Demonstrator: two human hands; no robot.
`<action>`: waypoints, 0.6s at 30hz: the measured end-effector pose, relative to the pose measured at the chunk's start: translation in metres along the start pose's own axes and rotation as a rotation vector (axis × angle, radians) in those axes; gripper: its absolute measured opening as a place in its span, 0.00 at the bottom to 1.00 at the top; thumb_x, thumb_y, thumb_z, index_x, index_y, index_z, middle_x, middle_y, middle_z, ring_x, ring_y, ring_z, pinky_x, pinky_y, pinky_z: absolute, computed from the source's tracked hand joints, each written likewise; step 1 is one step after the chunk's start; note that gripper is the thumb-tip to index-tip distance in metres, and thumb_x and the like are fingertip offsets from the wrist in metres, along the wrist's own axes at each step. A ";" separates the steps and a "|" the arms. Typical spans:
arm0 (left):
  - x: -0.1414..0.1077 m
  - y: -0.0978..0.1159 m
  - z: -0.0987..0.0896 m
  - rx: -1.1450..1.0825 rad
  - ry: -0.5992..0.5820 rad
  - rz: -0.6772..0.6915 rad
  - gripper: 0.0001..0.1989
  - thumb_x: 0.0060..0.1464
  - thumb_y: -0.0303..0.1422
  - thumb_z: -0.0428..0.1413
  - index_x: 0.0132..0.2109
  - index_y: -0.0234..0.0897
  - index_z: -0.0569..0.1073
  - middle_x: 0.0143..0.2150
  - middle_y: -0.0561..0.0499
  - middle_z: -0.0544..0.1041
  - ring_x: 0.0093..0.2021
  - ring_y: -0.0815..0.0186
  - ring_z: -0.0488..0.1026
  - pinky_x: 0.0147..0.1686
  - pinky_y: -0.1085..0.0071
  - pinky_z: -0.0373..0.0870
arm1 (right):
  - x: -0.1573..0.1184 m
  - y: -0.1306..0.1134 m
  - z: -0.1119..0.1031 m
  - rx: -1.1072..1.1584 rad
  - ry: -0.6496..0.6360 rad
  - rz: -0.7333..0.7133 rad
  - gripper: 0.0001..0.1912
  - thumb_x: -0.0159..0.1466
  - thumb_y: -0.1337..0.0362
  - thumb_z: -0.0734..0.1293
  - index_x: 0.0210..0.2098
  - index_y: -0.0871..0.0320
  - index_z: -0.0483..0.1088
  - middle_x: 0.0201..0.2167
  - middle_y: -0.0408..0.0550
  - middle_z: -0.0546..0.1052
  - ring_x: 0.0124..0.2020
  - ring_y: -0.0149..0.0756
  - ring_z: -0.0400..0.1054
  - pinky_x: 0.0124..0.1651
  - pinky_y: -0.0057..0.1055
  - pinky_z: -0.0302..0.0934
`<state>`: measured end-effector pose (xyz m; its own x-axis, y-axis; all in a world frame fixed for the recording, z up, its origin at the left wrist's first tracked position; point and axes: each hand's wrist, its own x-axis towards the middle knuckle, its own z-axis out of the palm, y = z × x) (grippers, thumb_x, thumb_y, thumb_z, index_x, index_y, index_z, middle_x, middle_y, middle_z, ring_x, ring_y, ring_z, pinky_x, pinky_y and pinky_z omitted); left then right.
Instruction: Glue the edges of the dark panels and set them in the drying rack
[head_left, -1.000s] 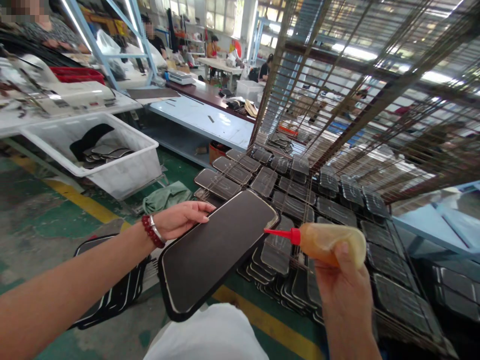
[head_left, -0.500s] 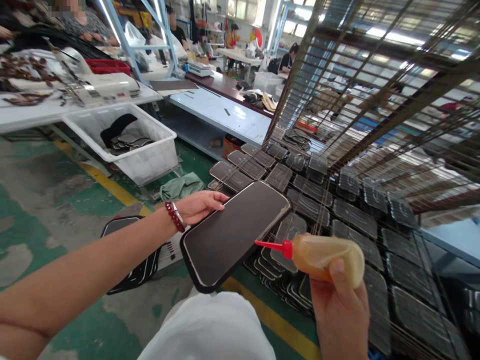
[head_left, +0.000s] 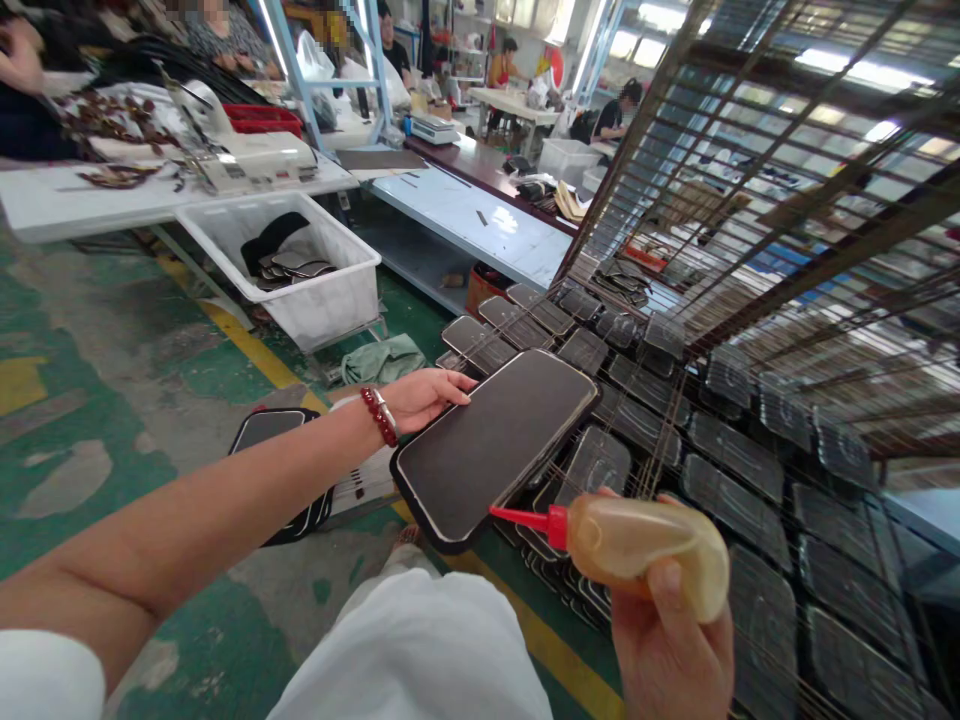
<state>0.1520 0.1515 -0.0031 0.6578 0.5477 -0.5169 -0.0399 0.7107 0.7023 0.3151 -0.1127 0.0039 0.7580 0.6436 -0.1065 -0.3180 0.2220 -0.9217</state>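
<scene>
Your L hand (head_left: 429, 398) pinches dark panel (head_left: 499, 445) at its far-L long edge; panel tilted, held above your lap, L of wire rack (head_left: 739, 320). Your R hand (head_left: 667, 640) wrapped round squeeze bottle (head_left: 641, 555), amber contents, lying approx. horiz. Red nozzle (head_left: 529, 518) points L, tip at panel's near-R edge; contact: can't tell. Pale line runs nr panel rim. Similar pcs (head_left: 735, 510) laid out on rack, R side.

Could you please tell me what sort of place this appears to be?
It looks like a factory workshop: a sewing machine stands on a white table, rows of dark panels lie on a wire rack, and a person is at another table farther back.
</scene>
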 end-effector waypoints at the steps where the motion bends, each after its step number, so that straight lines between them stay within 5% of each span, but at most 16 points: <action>1: 0.001 0.000 -0.001 -0.009 0.012 0.009 0.13 0.42 0.13 0.55 0.35 0.28 0.76 0.31 0.43 0.81 0.27 0.63 0.79 0.30 0.69 0.78 | -0.001 0.001 0.000 -0.001 0.001 0.002 0.30 0.59 0.59 0.73 0.59 0.54 0.64 0.51 0.57 0.75 0.53 0.50 0.70 0.46 0.38 0.71; 9: 0.003 -0.002 -0.006 -0.129 0.140 0.082 0.13 0.44 0.12 0.53 0.34 0.28 0.75 0.29 0.43 0.80 0.25 0.63 0.78 0.28 0.69 0.77 | 0.001 0.007 -0.001 -0.027 0.013 -0.018 0.30 0.59 0.57 0.73 0.59 0.54 0.64 0.54 0.56 0.73 0.55 0.52 0.68 0.50 0.42 0.68; 14: -0.002 -0.010 -0.001 -0.279 0.199 0.151 0.13 0.46 0.13 0.52 0.36 0.29 0.74 0.28 0.45 0.80 0.25 0.62 0.79 0.28 0.68 0.78 | 0.013 0.005 0.000 -0.052 0.140 -0.101 0.27 0.59 0.55 0.73 0.55 0.54 0.67 0.54 0.51 0.72 0.54 0.48 0.68 0.60 0.48 0.60; 18: -0.003 -0.026 0.004 -0.370 0.244 0.200 0.11 0.51 0.13 0.51 0.37 0.29 0.72 0.28 0.45 0.80 0.25 0.63 0.79 0.29 0.68 0.78 | 0.025 0.002 -0.002 -0.112 0.264 -0.208 0.25 0.58 0.54 0.74 0.52 0.56 0.70 0.52 0.49 0.72 0.53 0.44 0.67 0.57 0.40 0.63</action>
<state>0.1539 0.1295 -0.0176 0.4166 0.7457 -0.5200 -0.4413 0.6659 0.6015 0.3342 -0.0979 -0.0017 0.9256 0.3784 0.0088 -0.0879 0.2374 -0.9674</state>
